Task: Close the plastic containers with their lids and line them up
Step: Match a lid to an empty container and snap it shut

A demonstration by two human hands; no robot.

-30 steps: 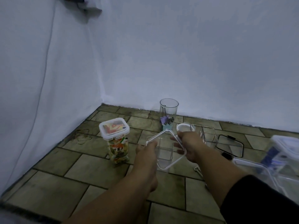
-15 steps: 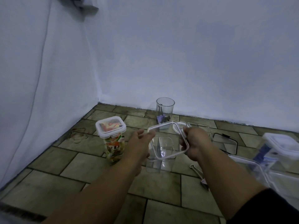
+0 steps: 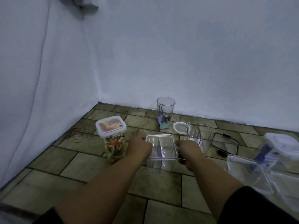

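Observation:
A clear square container point(image 3: 159, 164) stands on the tiled floor in the middle, and a clear square lid point(image 3: 161, 147) lies flat on its top. My left hand point(image 3: 140, 147) grips the lid's left edge and my right hand point(image 3: 188, 151) grips its right edge. To the left stands a tall closed container point(image 3: 113, 139) with colourful contents and a white clip lid. Behind to the right an open clear square container point(image 3: 199, 137) stands beside a round white lid point(image 3: 180, 128). A round clear jar point(image 3: 165, 106) stands open by the wall.
Coloured binder clips point(image 3: 163, 122) lie in front of the round jar. A black-rimmed lid point(image 3: 225, 143) lies flat at the right. Larger clear containers point(image 3: 249, 173) and a closed white-lidded one point(image 3: 281, 146) crowd the right edge. White walls close the back and left.
The lid was held tilted above the clear square container; both hands have lowered it, and it now lies level on the container's top.

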